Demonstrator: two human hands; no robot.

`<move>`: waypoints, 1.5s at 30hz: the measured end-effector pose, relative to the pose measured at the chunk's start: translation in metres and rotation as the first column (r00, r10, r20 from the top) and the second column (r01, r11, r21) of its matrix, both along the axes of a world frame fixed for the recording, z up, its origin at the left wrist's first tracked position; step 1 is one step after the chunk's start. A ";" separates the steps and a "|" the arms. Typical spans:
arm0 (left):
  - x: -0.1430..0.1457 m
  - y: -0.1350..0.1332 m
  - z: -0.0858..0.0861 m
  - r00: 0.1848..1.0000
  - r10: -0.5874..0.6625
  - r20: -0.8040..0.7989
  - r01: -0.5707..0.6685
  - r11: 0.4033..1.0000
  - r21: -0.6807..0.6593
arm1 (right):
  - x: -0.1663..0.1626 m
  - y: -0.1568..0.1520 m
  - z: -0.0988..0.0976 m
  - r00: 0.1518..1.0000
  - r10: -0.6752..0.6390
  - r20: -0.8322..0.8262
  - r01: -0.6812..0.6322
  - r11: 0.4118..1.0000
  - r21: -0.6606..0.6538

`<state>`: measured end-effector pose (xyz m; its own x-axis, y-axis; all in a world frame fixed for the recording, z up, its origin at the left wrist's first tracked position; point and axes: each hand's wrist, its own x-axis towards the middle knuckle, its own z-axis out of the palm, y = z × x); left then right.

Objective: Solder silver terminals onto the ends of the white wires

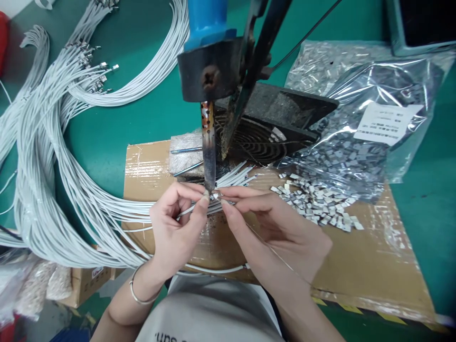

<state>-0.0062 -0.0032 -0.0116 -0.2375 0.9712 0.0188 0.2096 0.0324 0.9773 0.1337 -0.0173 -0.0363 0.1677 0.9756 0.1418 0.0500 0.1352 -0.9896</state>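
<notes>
My left hand is closed in a pinch at the end of a white cable, right below the tip of a fixed soldering iron. A small metal connector shows between the fingertips of both hands, close to the iron's tip. Thin solder wire runs across my right hand, whose thumb and fingers are pinched on it near the connector. Whether the tip touches the connector I cannot tell. More white cable ends lie behind the hands.
Loose small metal pieces lie on the cardboard sheet, beside a clear plastic bag of them. A black fan stands behind the iron. Large white cable bundles cover the left side.
</notes>
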 end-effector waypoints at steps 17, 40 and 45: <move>-0.002 0.001 -0.001 0.999 -0.040 -0.032 0.042 0.997 0.063 | -0.001 0.000 0.000 1.000 -0.008 -0.009 0.008 1.000 0.015; -0.006 0.000 -0.004 0.997 -0.060 -0.041 0.064 0.992 0.113 | 0.000 0.001 0.002 0.999 -0.003 0.050 -0.001 0.996 0.087; -0.007 0.000 -0.005 0.997 -0.060 -0.040 0.064 0.992 0.112 | -0.001 0.003 0.002 0.998 -0.011 0.065 0.002 0.991 0.134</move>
